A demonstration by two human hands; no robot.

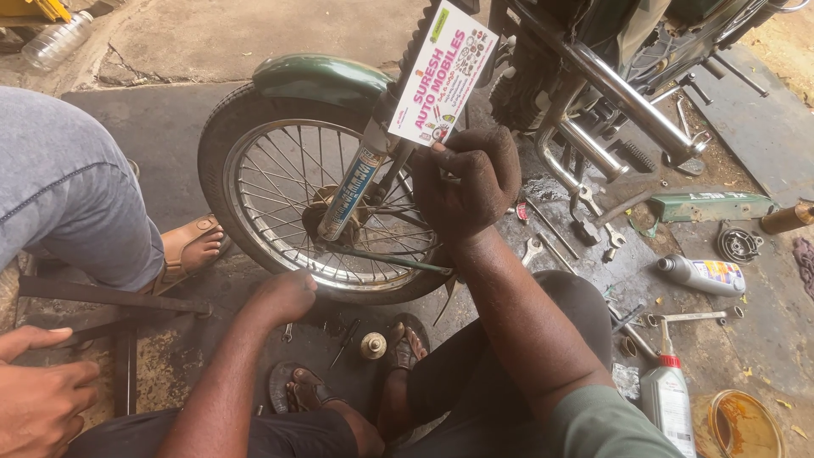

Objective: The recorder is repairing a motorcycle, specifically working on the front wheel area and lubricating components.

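My right hand (466, 182), dark with grease, pinches a white and pink printed card (443, 72) by its lower edge and holds it up in front of the motorcycle's fork (354, 185). My left hand (284, 297) rests low against the tyre of the spoked front wheel (254, 182). Its fingers are curled under and hidden, so whether it holds anything is unclear. A green mudguard (318, 76) arches over the wheel. My sandalled feet (309, 390) sit on the oily ground below the wheel.
Another person in jeans with a sandalled foot (191, 246) sits at left, and a separate hand (38, 394) shows at bottom left. Wrenches (585, 222), a white bottle (704, 274), a red-capped bottle (666, 394), an open tin (744, 424) and a green panel (712, 206) lie at right.
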